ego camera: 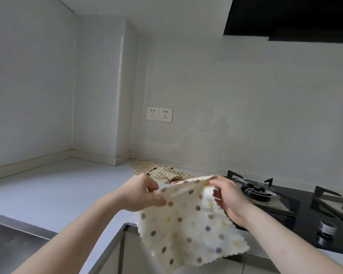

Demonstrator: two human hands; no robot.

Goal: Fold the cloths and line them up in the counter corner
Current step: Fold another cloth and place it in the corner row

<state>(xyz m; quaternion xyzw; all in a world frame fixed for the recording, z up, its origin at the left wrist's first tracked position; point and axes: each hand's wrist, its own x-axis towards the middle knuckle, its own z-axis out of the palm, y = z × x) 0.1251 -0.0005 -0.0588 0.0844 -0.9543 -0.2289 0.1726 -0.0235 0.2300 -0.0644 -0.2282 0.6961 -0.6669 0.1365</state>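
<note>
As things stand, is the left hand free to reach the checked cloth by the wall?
Probably not yet: the left hand pinches the polka-dot cloth that the right hand also holds. The checked cloth lies just beyond it, with nothing between.

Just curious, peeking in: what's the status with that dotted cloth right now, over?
Left hand and right hand pinch the dotted cloth, held up, unfolded. Checked cloths lie crumpled near the corner. Nothing in the way.

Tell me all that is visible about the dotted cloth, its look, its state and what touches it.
The dotted cloth is cream, soft-looking, with purple, brown and yellow dots and a scalloped edge. It hangs unfolded in the air, in front of the counter edge. The left hand and the right hand each pinch its top edge; the rest droops free.
</note>
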